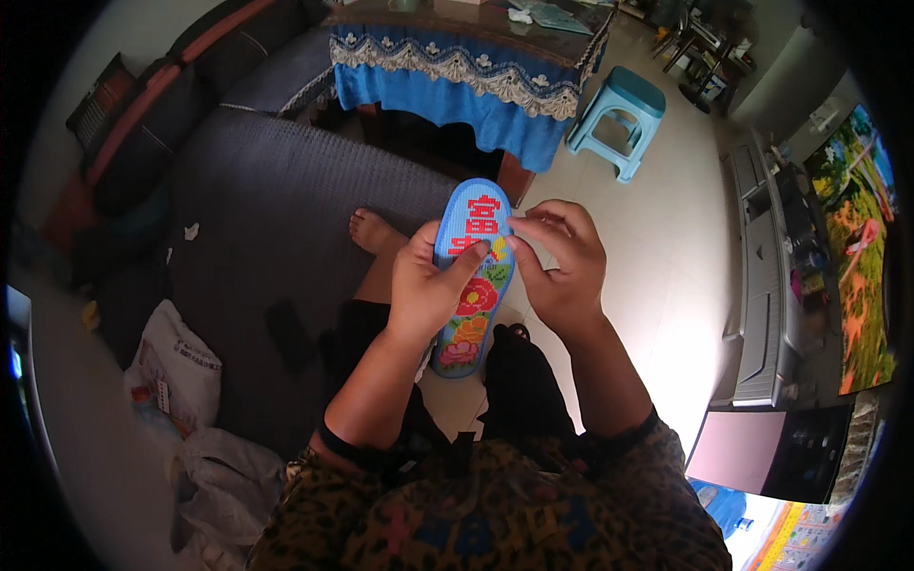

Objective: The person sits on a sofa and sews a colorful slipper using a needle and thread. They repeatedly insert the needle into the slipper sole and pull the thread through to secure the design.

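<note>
An embroidered insole [476, 297] with a blue edge stands nearly upright in front of me, its rounded wide end pointing away. Red stitched characters fill its upper part, and red, orange and pink flowers the lower part. My left hand [424, 290] grips it from the left, thumb laid across the stitched face and the other fingers hidden behind. Beside the right edge, my right hand [564, 262] is curled, with thumb and forefinger tips brought close together at the insole. Whatever lies between those tips is too small to make out.
A table with a blue lace-trimmed cloth [447, 90] stands ahead, a teal plastic stool [624, 114] to its right. A dark sofa seat [248, 190] and a white bag [176, 366] are on the left. Along the right run a grey cabinet [766, 276] and a lit screen [862, 247].
</note>
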Demonstrator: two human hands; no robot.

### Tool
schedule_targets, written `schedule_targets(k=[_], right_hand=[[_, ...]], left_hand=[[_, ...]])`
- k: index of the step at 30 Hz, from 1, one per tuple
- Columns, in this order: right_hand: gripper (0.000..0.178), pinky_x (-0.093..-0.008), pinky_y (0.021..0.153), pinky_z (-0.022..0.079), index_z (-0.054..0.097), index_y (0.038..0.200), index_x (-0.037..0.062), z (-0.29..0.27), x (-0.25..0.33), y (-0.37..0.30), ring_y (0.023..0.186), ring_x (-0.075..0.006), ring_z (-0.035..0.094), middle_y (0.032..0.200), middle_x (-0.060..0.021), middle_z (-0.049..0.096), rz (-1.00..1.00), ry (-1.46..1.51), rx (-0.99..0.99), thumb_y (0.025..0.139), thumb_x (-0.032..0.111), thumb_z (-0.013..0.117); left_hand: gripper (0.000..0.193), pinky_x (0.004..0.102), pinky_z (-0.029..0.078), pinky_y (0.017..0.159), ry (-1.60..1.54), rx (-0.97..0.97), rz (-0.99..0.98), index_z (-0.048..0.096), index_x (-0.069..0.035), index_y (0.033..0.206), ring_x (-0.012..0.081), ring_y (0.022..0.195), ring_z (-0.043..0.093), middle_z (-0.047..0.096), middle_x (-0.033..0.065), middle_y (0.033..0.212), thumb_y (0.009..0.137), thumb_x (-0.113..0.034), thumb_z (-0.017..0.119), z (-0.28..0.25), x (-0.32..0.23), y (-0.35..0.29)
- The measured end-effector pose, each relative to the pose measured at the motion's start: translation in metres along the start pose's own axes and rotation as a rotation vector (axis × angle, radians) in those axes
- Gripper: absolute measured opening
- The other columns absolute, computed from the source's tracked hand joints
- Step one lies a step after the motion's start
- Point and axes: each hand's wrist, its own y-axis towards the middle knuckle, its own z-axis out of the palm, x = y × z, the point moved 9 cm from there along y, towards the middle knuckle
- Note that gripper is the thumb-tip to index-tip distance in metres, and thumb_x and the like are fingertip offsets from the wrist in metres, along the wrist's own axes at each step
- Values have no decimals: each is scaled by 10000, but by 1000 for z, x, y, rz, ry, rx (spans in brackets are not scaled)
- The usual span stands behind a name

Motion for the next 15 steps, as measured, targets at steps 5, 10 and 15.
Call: schedule_targets(k=[5,10,15], right_hand=[[127,-309,663,482,679,909,33,22,8,6,860,-226,603,961,-92,587,-84,-25,66,786,36,711],[139,-288,600,492,508,1059,27,22,-3,6,712,-194,628,973,-127,614,360,856,17,965,119,555],[134,-238,507,413,513,1038,60,-45,-50,-4,528,-125,499,716,-53,571,600,1075,-81,1014,187,477]], left_hand=[[139,237,541,682,77,-35,59,646,1,1000,78,762,657,708,59,883,883,-55,696,-12,0,3],[136,240,541,674,126,-127,34,638,7,998,83,761,659,708,63,884,895,-68,687,-28,1,8],[140,234,518,687,147,-277,127,633,9,991,64,743,631,701,44,869,899,-82,686,-60,-10,14]])
